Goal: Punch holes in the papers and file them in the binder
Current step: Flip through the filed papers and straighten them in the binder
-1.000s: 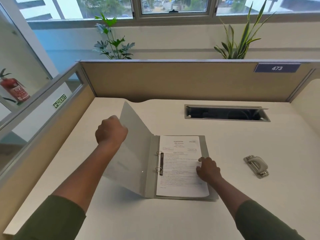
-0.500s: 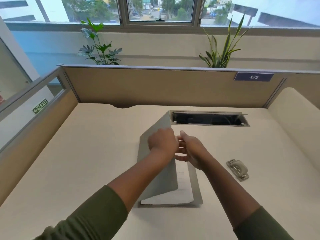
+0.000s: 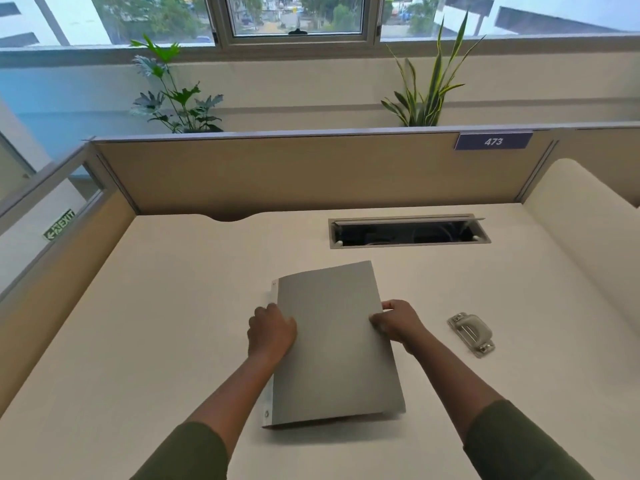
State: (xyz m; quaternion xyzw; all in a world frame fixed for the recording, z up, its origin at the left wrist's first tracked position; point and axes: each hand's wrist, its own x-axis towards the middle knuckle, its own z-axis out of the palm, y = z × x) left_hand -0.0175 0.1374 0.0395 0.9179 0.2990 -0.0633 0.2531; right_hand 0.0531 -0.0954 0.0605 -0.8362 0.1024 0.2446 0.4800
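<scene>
A grey binder [image 3: 334, 344] lies closed on the cream desk [image 3: 173, 323], its front cover down flat and its spine on the left. The papers inside are hidden by the cover. My left hand [image 3: 272, 332] rests on the binder's spine edge, fingers curled on the cover. At the opposite, open edge my right hand [image 3: 394, 322] grips the cover, fingers folded around its rim. A metal hole punch [image 3: 471, 335] sits on the desk to the right of the binder, untouched.
A cable slot [image 3: 408, 231] with a raised lid is cut into the desk behind the binder. Tan partition walls [image 3: 277, 171] enclose the desk at the back and left. A curved cream panel [image 3: 581, 216] rises on the right. Two plants stand behind the partition.
The binder's front cover swung from open on the left, over the filed paper, and now lies shut. My right hand left the paper and moved to the cover's edge; my left hand moved to the spine.
</scene>
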